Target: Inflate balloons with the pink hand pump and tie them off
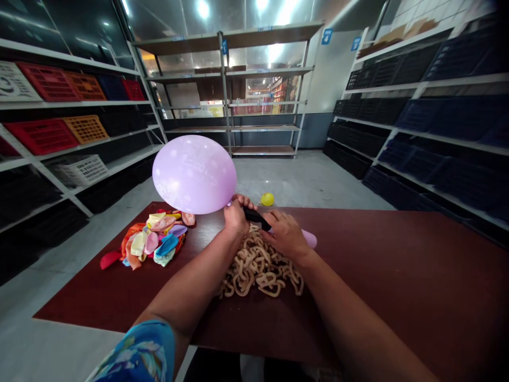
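A large inflated light-purple balloon (194, 174) rises up and to the left of my left hand (237, 215). My left fingers are closed round its neck, at the tip of a black nozzle. The nozzle belongs to a balloon pump (309, 239), whose pink end sticks out past my right hand (287, 232). My right hand is wrapped over the pump's body and hides most of it. Under both hands lies a heap of beige, looped, rope-like pieces (258, 262). Left of my left arm is a pile of uninflated balloons (153, 239) in several colours.
The dark red table (397, 265) stretches away to the right. A small yellow balloon (267, 199) shows just past its far edge. Beyond the floor stands a metal rack (226, 90). Shelves with red crates (43, 135) are at the left, dark crates (449, 116) at the right.
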The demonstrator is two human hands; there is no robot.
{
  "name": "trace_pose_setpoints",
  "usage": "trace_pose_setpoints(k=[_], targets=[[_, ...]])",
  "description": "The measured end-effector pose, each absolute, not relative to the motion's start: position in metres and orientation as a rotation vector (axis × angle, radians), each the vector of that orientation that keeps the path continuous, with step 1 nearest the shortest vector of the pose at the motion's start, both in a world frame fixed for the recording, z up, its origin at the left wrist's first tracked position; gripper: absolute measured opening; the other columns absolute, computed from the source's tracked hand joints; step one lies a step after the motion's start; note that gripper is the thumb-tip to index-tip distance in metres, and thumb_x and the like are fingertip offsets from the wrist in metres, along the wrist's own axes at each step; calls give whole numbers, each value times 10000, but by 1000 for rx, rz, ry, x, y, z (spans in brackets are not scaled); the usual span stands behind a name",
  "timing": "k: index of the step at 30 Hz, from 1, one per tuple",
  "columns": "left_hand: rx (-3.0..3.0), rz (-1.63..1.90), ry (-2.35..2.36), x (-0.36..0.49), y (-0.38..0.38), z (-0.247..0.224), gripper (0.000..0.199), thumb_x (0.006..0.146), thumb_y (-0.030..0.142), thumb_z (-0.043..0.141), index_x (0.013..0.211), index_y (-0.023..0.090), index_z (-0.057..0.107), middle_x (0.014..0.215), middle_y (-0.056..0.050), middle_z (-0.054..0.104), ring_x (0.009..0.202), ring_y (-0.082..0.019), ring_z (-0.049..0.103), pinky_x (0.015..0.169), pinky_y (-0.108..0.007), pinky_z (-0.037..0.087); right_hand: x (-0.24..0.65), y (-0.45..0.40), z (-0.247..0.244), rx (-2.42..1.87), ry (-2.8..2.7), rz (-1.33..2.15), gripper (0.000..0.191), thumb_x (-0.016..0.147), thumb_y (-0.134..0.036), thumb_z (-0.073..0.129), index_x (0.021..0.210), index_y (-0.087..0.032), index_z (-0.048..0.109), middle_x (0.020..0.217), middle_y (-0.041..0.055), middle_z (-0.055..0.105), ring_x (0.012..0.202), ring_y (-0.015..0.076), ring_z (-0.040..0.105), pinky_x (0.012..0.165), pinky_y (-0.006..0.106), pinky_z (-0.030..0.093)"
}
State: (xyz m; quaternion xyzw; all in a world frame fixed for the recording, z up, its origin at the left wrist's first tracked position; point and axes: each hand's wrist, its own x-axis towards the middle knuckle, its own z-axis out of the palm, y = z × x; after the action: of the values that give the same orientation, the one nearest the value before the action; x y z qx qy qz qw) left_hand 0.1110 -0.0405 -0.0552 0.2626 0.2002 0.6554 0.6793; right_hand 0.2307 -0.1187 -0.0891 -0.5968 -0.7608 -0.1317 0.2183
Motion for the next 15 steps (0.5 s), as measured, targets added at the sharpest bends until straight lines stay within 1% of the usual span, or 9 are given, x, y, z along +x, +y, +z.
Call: trace_pose_setpoints(k=[4,5,7,9,11,13,15], targets=[[571,1561,457,82,-21,-40,175,665,78,400,605,192,281,496,54,320,438,-86,417,499,-226,378,243,-119,-87,-1822,-2040,-369,330,822,-383,486,1106,-219,519,1058,78,565,939,224,510,777,319,350],[566,1575,448,75,-17,-35,175,660,69,393,607,191,279,500,53,322,434,-82,410,487,-218,366,248,-119,-86,-1899,-1998,-359,337,822,-384,482,1117,-225,511,1053,78,565,940,228,516,772,324,355],[576,1569,418,63,-12,-24,190,635,45,389,608,187,265,501,56,301,405,-67,366,431,-190,290,261,-119,-87,-2108,-1885,-302,358,818,-390,478,1139,-232,497,1055,85,566,943,245,533,764,345,370],[592,1541,427,56,-12,-16,204,618,32,390,609,186,255,501,58,282,389,-61,340,399,-180,224,276,-120,-89,-2362,-1734,-171,380,805,-407,484,1138,-225,498,1077,104,564,945,272,552,756,374,388],[615,1509,471,52,-16,-11,201,618,35,391,613,187,260,501,56,279,386,-63,341,387,-179,201,289,-121,-92,-2566,-1603,22,418,781,-439,508,1127,-206,509,1105,127,559,967,297,559,762,395,403],[648,1469,517,49,-20,-13,189,620,46,395,614,188,269,499,55,281,386,-65,341,378,-176,189,298,-122,-95,-2662,-1567,172,467,750,-468,546,1124,-190,518,1136,140,547,1017,313,545,789,404,408],[683,1426,549,45,-24,-23,189,617,61,406,605,186,265,495,55,276,382,-61,329,370,-173,171,302,-123,-96,-2691,-1586,235,504,730,-479,573,1138,-187,518,1171,145,528,1064,317,525,819,407,405]])
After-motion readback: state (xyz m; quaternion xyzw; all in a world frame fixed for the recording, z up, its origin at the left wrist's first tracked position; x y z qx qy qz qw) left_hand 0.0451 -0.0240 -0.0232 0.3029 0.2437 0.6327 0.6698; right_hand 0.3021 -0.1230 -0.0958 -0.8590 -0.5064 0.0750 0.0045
